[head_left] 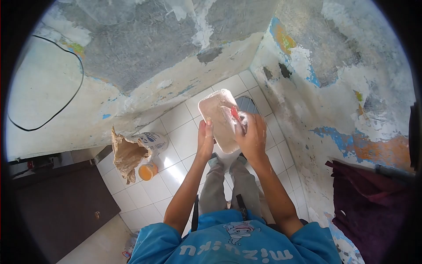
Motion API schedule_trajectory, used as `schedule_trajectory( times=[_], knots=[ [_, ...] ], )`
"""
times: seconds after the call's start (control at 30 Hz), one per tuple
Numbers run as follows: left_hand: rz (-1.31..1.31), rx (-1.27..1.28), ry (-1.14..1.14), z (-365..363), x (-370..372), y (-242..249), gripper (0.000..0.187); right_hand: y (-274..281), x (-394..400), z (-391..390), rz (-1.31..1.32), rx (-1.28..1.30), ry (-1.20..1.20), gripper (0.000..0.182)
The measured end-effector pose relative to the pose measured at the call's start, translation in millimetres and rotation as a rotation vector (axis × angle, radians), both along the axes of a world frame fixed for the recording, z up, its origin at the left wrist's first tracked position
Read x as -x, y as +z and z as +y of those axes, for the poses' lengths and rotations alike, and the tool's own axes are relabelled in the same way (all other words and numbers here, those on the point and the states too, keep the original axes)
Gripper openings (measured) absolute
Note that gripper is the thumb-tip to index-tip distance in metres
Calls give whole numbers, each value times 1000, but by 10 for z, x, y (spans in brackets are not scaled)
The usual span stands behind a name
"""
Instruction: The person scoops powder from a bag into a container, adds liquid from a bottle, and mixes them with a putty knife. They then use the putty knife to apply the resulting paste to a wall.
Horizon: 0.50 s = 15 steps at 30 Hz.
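A white rectangular tray [215, 105], smeared inside with pale paste, is held out in front of my body above the tiled floor. My left hand [205, 135] grips its left edge, with the thumb over the rim. In my right hand [253, 134], closed over the tray's right side, is a small tool with a red part [235, 113]. White paste coats the fingers of that hand. The tool's blade is hard to make out.
An open paper sack [154, 143] stands on the floor at the left, beside an orange container [148, 171]. Patchy walls [145, 48] meet in a corner ahead. A dark cabinet [61, 207] is at lower left, a maroon cloth [369, 207] at right, a black cable [82, 72] upper left.
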<state>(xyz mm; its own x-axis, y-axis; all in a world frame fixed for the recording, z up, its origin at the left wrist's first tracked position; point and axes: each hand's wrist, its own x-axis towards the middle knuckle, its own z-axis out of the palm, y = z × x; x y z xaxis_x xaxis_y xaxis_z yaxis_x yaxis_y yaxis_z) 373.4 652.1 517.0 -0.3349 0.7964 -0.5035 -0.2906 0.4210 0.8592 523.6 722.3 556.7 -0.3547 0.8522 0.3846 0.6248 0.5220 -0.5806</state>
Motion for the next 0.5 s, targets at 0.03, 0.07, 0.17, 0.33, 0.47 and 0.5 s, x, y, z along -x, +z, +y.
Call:
schedule_trajectory(
  times=[0.03, 0.07, 0.17, 0.33, 0.47, 0.5],
  knots=[
    [19, -20, 16, 3, -13, 82, 88, 97, 19, -21, -61, 36, 35, 31],
    [34, -36, 31, -26, -22, 148, 88, 181, 42, -52, -95, 9, 52, 27],
    [40, -59, 38, -53, 47, 293, 88, 515, 129, -80, -195, -23, 109, 25],
    [-23, -132, 50, -88, 163, 507, 90, 907, 275, 91, -105, -20, 106, 20],
    [82, -57, -24, -150, 211, 858, 92, 1112, 384, 4, -208, -29, 103, 20],
    [80, -64, -24, -166, 228, 847, 92, 1140, 403, -31, -211, -36, 102, 20]
  ],
)
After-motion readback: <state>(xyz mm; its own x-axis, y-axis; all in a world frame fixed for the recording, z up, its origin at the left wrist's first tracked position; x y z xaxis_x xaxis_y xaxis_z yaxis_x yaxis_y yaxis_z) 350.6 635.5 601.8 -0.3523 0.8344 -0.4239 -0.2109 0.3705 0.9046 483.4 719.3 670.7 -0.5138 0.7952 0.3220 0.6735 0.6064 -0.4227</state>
